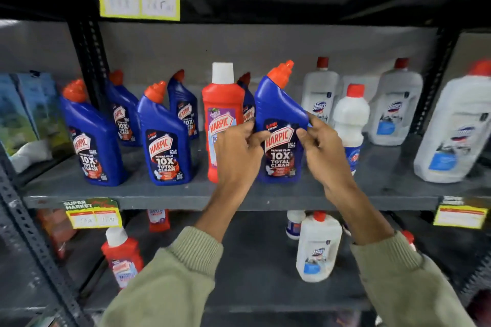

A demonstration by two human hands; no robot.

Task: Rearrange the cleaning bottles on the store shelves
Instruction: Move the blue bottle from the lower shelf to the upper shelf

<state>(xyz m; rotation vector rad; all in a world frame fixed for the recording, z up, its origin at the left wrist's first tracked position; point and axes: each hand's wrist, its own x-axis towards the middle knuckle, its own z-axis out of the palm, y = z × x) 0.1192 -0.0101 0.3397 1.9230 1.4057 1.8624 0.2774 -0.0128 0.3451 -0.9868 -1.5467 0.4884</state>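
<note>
A blue Harpic bottle (279, 103) with an orange cap stands on the middle shelf (159, 195), and both hands pinch its sides. My left hand (236, 151) grips its left edge at the label; my right hand (322, 148) grips its right edge. A red Harpic bottle (221, 98) with a white cap stands right beside it on the left, partly behind my left hand. More blue Harpic bottles (166, 138) stand further left in two rows. A small white bottle (350, 117) stands just right of my right hand.
Large white Domex bottles (396, 103) fill the shelf's right side, one big one (457, 127) at the front edge. Boxes (29, 111) sit at far left. The lower shelf holds a red bottle (122, 257) and a white bottle (317, 247). Price tags (93, 214) hang on shelf edges.
</note>
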